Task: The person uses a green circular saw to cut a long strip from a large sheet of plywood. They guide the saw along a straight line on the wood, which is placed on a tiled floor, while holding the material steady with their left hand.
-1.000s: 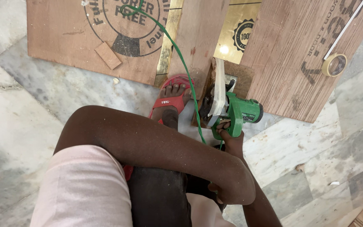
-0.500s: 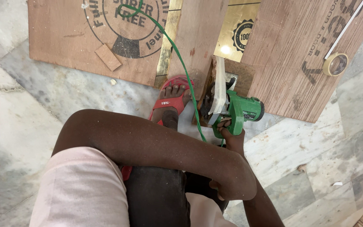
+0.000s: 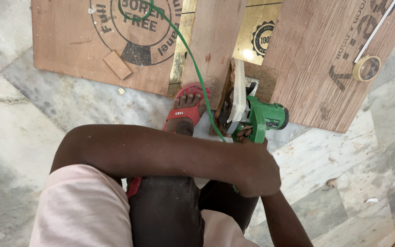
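Note:
My right hand grips the handle of a green power saw, and only its fingers show. The saw's blade guard sits against the edge of a narrow plywood strip. My left arm crosses over my knee, and my left hand is closed around my right wrist just behind the saw. A green cord runs from the saw up over the boards. My foot in a red sandal rests at the near end of the strip, left of the saw.
Large plywood sheets lie on the marble floor at the top. A small wood offcut lies on the left sheet. A roll of tape sits on the right sheet, next to a thin white strip.
The saw has edged slightly to the right. Both hands keep their hold.

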